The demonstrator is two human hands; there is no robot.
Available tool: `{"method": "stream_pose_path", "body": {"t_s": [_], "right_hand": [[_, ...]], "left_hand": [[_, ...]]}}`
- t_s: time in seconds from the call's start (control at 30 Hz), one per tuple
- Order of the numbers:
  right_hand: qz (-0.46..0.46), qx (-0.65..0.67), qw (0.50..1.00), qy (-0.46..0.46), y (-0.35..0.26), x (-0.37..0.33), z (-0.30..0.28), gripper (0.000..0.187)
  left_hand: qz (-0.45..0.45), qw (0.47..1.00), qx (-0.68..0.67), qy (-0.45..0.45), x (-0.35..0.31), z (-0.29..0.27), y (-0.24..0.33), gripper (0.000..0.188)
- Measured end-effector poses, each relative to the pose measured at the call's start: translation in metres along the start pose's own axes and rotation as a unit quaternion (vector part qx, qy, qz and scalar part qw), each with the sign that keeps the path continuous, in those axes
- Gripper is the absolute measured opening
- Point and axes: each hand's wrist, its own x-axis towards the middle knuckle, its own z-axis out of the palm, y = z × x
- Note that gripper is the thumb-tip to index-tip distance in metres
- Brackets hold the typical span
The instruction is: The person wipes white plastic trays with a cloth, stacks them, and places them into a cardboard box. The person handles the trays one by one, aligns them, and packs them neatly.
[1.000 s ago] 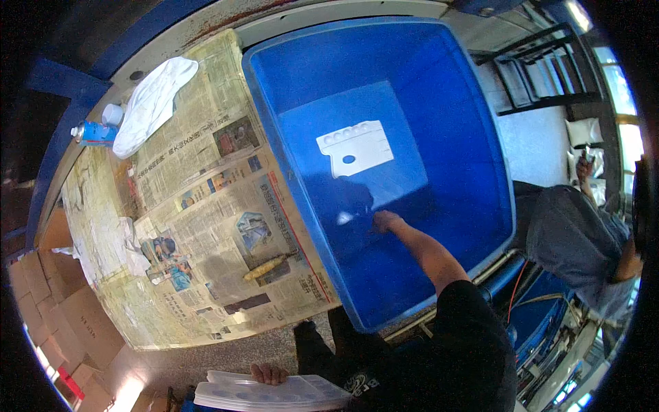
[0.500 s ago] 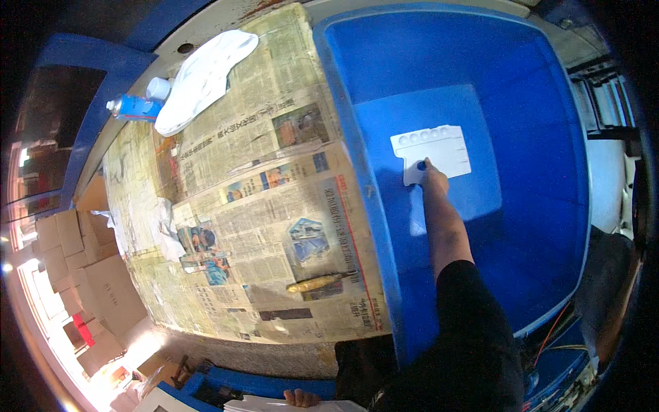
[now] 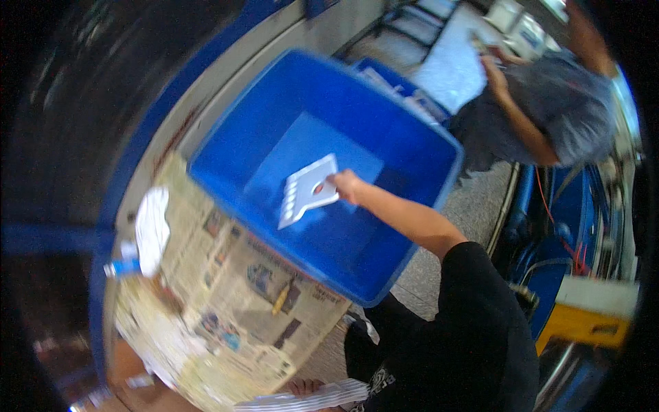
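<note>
A flat white paint palette [image 3: 303, 198] with a row of round wells and a hole is in my right hand [image 3: 347, 186], whose fingers close on its right edge. Hand and palette are over the inside of the large blue tub [image 3: 405, 147]; the gap to its bottom is hard to judge. At the lower edge, my left hand [image 3: 305, 386] is closed round a stack of thin white pieces [image 3: 349, 392], seen edge-on, which look like more palettes. Only the fingers of that hand show.
Left of the tub is a newspaper-covered table [image 3: 237, 309] with a yellow-handled tool [image 3: 280, 300], a white curved sheet [image 3: 152, 226] and a blue spray can [image 3: 123, 267]. A co-worker [image 3: 542, 103] in grey stands at the upper right. Machinery [image 3: 549, 226] lies at the right.
My view has swung, so the tub and table appear turned. The palette, lying flatter before with my fingers by its hole, is now tilted and held by its edge. The left hand keeps its stack.
</note>
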Motion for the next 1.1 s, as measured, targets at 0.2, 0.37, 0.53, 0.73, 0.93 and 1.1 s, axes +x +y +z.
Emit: {"method": "stream_pose_path", "body": {"t_s": [0.2, 0.37, 0.53, 0.73, 0.93, 1.1], "right_hand": [[-0.125, 0.245, 0.961, -0.004, -0.105, -0.157, -0.074, 0.032], [-0.232, 0.359, 0.901, 0.073, -0.176, -0.123, -0.127, 0.027], [-0.229, 0.233, 0.944, -0.038, -0.132, -0.116, -0.109, 0.029], [-0.244, 0.016, 0.955, -0.166, 0.000, -0.186, -0.053, 0.019], [-0.343, -0.431, 0.804, -0.224, 0.070, -0.244, -0.049, 0.037], [-0.301, -0.612, 0.695, -0.227, 0.105, -0.240, -0.059, 0.068]], "left_hand": [[0.005, 0.992, 0.093, -0.083, 0.011, 0.085, -0.001, 0.028], [0.017, 0.986, 0.119, -0.116, 0.000, 0.130, -0.021, 0.027], [0.029, 0.981, 0.138, -0.133, -0.011, 0.151, -0.026, 0.026], [0.054, 0.982, 0.128, -0.128, -0.018, 0.150, -0.029, 0.024], [0.061, 0.985, 0.125, -0.100, -0.022, 0.140, -0.021, 0.023], [-0.065, 0.932, -0.055, -0.353, -0.013, 0.133, -0.017, 0.020]]}}
